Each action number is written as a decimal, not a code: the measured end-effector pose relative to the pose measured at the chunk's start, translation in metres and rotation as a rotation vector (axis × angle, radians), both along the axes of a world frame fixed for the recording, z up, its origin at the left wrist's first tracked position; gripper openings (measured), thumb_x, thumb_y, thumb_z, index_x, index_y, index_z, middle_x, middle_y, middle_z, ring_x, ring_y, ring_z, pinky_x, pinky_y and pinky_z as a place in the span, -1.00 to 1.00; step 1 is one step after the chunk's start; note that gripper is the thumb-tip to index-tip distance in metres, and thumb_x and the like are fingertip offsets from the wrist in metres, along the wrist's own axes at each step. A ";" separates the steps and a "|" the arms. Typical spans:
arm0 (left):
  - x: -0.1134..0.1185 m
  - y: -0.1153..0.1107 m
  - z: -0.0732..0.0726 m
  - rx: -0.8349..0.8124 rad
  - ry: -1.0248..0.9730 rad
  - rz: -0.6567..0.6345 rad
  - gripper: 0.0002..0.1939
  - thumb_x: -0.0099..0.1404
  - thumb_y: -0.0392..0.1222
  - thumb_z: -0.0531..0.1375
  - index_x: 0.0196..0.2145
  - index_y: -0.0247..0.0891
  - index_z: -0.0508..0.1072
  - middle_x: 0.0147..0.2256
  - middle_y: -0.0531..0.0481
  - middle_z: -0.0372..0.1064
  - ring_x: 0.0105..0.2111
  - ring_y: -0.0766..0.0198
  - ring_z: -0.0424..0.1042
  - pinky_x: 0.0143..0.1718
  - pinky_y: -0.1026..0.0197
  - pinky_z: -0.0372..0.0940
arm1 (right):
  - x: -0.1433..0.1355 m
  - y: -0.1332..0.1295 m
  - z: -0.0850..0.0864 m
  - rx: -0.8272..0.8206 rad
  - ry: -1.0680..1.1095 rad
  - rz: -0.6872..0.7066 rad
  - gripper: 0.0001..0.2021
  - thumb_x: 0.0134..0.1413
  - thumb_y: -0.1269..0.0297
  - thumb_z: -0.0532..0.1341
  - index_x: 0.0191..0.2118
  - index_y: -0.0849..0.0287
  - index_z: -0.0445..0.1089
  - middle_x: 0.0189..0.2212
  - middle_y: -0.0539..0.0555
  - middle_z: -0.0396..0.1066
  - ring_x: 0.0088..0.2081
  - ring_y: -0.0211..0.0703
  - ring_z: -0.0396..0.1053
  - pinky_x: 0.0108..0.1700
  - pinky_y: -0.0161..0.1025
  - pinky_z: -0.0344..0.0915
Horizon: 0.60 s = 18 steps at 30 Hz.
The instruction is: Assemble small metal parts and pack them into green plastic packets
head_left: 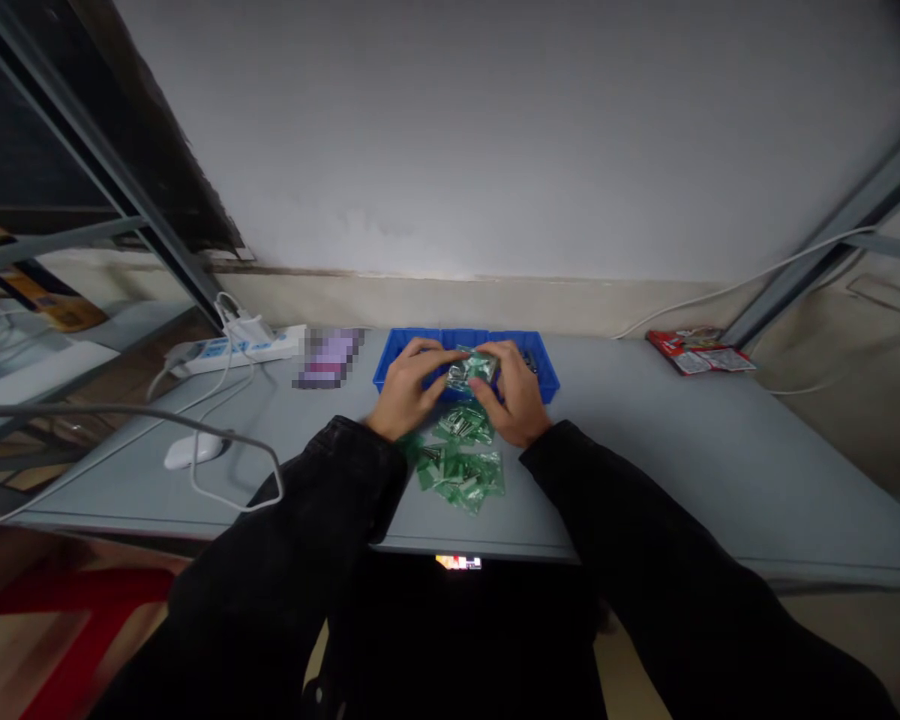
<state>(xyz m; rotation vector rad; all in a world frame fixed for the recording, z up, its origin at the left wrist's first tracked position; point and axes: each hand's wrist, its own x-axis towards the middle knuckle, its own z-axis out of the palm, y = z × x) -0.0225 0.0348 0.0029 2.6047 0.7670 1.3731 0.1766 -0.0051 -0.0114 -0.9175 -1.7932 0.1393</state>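
Observation:
Between my two hands is a small clear-green plastic bag point(471, 371) with shiny metal pieces in it. My left hand point(409, 388) has its fingers closed on the bag's left side. On the right side, my right hand point(514, 393) pinches it with thumb and fingers. Behind and partly under the hands stand blue bins point(464, 337) in a row; dark parts show in the right one, and the rest of their contents is mostly hidden. Nearer to me, several similar green bags point(465, 478) with screw-like metal pieces lie in a loose pile on the table.
On the grey table point(645, 460), a white power strip point(247, 347) with cables lies at the left, beside a blurred-out purple item point(330, 358). A white mouse-like object point(195, 449) sits nearer. A red packet point(697, 352) lies at the back right. Metal frame posts flank the table.

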 end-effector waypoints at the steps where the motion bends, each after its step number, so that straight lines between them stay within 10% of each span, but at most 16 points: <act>1: -0.001 0.000 0.000 -0.012 -0.015 0.023 -0.75 0.43 -0.22 0.17 0.01 -0.21 0.53 -0.14 -0.10 0.53 -0.09 0.11 0.38 0.01 -0.02 0.34 | 0.001 -0.001 0.001 0.022 -0.039 0.006 -0.65 0.31 0.15 0.11 0.15 0.12 0.24 0.06 0.23 0.30 0.06 0.07 0.33 0.06 0.02 0.35; 7: -0.002 0.000 0.000 -0.104 -0.022 0.048 -0.79 0.44 -0.18 0.15 -0.14 -0.27 0.57 -0.24 -0.08 0.53 -0.20 0.15 0.39 -0.08 0.06 0.34 | 0.004 -0.002 0.003 0.075 -0.133 0.079 -0.57 0.19 0.37 0.04 0.18 0.14 0.25 0.09 0.23 0.23 0.15 0.10 0.23 0.22 0.13 0.22; 18: 0.001 0.000 -0.001 -0.046 0.007 -0.059 -0.78 0.37 -0.06 0.27 -0.21 -0.28 0.54 -0.24 -0.10 0.49 -0.17 0.14 0.40 -0.07 0.02 0.33 | -0.002 0.007 -0.004 0.100 -0.112 -0.001 -0.80 0.41 0.31 0.02 -0.24 0.15 0.34 -0.31 0.12 0.38 -0.20 -0.06 0.35 -0.12 -0.12 0.29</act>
